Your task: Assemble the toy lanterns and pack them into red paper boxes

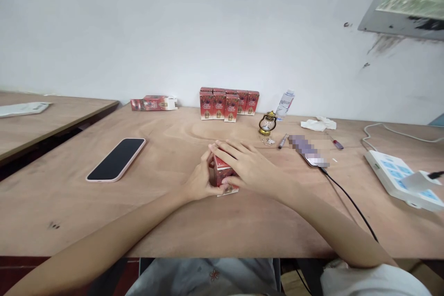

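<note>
A small red printed carton (223,176) stands on the table in front of me, between my two hands. My left hand (201,179) wraps its left side, thumb low at the front and fingers round the back. My right hand (248,166) lies over the top and right side, its fingers across the lid and its thumb against the front face. The hands hide most of the carton, and what is inside it does not show. Beyond them, several matching red boxes (218,104) stand in a group near the wall.
A flattened-looking red box (154,103) lies back left; a phone (117,160) lies left. To the right are a small lantern (267,124), a tilted bottle (285,103), a marker (283,141), a cabled phone (308,151), a screwdriver (337,144), tissue (318,124) and a power strip (402,176).
</note>
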`<state>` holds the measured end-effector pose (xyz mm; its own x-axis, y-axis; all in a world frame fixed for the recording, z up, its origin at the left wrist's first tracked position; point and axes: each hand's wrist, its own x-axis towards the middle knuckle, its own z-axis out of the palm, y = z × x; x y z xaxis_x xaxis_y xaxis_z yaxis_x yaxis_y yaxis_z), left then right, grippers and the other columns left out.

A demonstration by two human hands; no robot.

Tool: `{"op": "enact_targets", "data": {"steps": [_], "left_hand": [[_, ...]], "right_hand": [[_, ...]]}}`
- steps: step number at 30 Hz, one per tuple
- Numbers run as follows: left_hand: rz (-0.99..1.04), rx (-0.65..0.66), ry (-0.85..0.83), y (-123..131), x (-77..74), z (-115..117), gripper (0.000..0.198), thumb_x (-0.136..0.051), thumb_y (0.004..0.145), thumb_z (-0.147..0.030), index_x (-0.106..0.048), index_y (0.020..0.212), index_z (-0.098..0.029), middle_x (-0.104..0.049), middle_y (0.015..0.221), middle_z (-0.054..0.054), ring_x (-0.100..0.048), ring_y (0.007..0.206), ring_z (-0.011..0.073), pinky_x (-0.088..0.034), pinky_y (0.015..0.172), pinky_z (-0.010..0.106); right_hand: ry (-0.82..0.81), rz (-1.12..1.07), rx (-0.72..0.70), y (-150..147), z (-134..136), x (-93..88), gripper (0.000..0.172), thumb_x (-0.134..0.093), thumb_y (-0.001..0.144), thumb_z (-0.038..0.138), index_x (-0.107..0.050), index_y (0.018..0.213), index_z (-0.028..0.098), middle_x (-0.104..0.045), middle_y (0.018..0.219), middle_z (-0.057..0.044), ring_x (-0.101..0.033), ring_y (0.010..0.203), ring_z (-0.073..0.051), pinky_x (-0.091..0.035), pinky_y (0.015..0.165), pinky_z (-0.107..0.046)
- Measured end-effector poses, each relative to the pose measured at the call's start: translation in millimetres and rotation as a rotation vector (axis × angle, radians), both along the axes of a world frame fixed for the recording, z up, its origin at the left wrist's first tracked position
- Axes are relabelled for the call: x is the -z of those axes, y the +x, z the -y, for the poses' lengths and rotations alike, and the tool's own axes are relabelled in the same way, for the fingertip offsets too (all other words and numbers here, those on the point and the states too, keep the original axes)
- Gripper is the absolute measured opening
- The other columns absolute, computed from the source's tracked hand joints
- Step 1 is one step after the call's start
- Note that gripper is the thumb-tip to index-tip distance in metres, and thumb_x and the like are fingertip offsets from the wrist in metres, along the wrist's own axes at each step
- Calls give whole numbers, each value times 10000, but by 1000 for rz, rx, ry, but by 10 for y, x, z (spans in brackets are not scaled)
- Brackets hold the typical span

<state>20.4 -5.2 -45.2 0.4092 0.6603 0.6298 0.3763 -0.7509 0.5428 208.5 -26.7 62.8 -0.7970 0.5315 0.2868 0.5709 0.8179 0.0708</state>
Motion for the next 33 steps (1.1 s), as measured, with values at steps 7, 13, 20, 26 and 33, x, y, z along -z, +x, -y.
{"op": "enact_targets", "data": {"steps": [7, 13, 20, 26, 33], "left_hand": [[-19, -13, -32, -10, -21, -4, 1177, -742, 629, -333, 81, 1465, -239, -304, 1456, 176, -499, 1198, 346, -466, 958, 522], [-46, 8, -20, 8, -67, 1, 1147, -719, 666, -321, 100, 1464, -236, -309, 1455, 188, -532, 1164, 323, -475, 942, 501], [-44, 13, -64, 12, -68, 7, 1146, -725, 674, -389, 94, 1463, -249, -208, 1507, 189, -512, 1191, 319, -471, 946, 485], [-217, -72, -120, 63, -113, -11, 1098, -721, 662, -421, -19, 1470, -179, -356, 1423, 205, -465, 1228, 359, -427, 964, 517], [-511, -72, -100, 51, -143, -14, 717, -619, 760, -419, -365, 1377, -156, -458, 1354, 172, -386, 1286, 330, -296, 1055, 534]], "right_hand": [[-4, -19, -54, -19, -43, 29, 758, -624, 810, 443, -253, 1450, 279, -366, 1463, -125, -340, 1339, -293, -365, 1038, -485], [67, 7, 5, -52, -16, 35, 591, -453, 885, 516, -396, 1390, 216, -410, 1427, -164, -385, 1299, -322, -382, 1014, -498], [27, -4, 38, -53, 12, 42, 834, -653, 786, 394, -209, 1466, 205, -359, 1461, -140, -324, 1331, -339, -379, 1030, -494], [54, 47, 182, -46, -6, 34, 896, -701, 706, 212, -213, 1458, 204, -427, 1394, -162, -443, 1205, -345, -458, 937, -470], [30, 70, 319, 287, -702, -148, 814, -660, 663, 103, -314, 1399, 154, -507, 1269, -161, -491, 1109, -332, -449, 916, -452]]}}
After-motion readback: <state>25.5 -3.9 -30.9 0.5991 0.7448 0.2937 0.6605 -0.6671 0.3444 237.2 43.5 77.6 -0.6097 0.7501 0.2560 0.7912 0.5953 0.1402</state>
